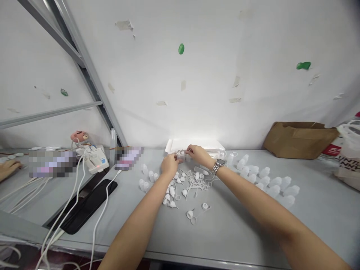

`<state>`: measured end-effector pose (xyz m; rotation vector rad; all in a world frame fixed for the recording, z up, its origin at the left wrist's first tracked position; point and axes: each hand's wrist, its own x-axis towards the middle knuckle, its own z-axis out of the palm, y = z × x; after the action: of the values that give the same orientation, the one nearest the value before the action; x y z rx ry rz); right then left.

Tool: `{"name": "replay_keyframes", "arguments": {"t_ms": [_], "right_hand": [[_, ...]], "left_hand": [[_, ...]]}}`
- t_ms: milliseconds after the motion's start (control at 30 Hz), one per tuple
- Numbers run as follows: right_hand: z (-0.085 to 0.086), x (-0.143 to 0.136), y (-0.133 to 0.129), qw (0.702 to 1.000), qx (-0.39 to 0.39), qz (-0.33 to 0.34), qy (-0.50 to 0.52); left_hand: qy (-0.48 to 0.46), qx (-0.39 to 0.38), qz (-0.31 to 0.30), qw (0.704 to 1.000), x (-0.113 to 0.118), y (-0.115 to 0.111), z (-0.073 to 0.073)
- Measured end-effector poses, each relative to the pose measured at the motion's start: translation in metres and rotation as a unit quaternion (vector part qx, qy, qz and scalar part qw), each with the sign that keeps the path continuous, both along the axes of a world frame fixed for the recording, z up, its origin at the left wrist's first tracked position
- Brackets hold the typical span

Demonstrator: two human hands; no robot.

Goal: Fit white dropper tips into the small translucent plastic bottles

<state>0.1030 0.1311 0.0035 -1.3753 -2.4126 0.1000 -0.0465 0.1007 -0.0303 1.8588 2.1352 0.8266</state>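
At the back of the grey table, my left hand (pixel 169 164) is closed at the fingertips on what looks like a small translucent squeeze bottle. My right hand (pixel 198 153), with a metal-band watch on its wrist, pinches just beside it; what lies between those fingertips is too small to make out. A white box (pixel 197 144) sits directly behind both hands. In front of them spreads a pile of white needle-tip caps (pixel 172 192) and looped plastic strips (pixel 197 183). Two loose caps, one of them a needle-tip cap (pixel 189 214), lie nearer the front.
Translucent bottles (pixel 275 182) stand in a group at right, and several more bottles (pixel 152 176) at left. A brown carton (pixel 300 140) and a bag (pixel 350 161) are far right. Left are a black phone (pixel 88 206), a power strip (pixel 96 159), cables and another person's hand (pixel 9 168).
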Motion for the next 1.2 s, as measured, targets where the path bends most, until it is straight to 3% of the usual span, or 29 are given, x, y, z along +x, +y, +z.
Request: {"name": "replay_keyframes", "arguments": {"t_ms": [167,333,567,700,933,1200], "right_hand": [[0.001,-0.006,-0.003,0.999,0.001,-0.038,-0.005],[0.011,0.003,-0.017,0.998,-0.010,-0.059,-0.033],[0.016,0.032,-0.034,0.983,-0.135,0.008,-0.121],[0.016,0.042,-0.037,0.980,-0.151,0.035,-0.123],[0.011,0.042,-0.037,0.986,-0.140,0.040,-0.081],[0.034,0.049,-0.018,0.987,-0.160,-0.004,0.030]], "left_hand": [[0.002,0.001,0.005,1.000,0.000,0.001,-0.001],[-0.005,-0.008,0.007,1.000,-0.001,0.001,0.000],[-0.025,-0.021,0.023,0.999,-0.002,-0.002,0.002],[-0.030,-0.024,0.026,0.999,-0.002,-0.003,0.003],[-0.035,-0.029,0.024,0.999,-0.001,-0.003,0.003],[-0.034,-0.025,0.018,0.999,-0.002,-0.004,0.003]]}}
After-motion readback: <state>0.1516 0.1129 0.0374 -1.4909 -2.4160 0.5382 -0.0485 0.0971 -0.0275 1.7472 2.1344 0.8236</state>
